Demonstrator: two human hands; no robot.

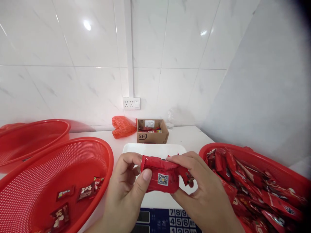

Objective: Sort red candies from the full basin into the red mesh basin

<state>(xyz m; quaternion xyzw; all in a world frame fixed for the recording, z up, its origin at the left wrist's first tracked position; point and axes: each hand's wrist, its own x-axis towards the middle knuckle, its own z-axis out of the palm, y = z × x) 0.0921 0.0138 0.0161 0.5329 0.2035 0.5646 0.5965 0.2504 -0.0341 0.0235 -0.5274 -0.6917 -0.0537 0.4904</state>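
Red mesh basket (80,155) at left, loose packets (86,191) inside. Left hand (130,186) pinches the left end of a red packet (159,176), long axis roughly left-right, above white tray (155,148). Second packet (186,176) sits by right hand (204,189), gripping red packet's right end; neither's nearer. Fuller basket (209,147) at right.

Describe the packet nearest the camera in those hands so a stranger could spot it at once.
Start at the scale with the blue keypad. Above its white pan, the left hand and right hand hold the packet. It is glossy red, and the square black-and-white code facing the camera sets it apart from the partly hidden second wrapper in the right hand.
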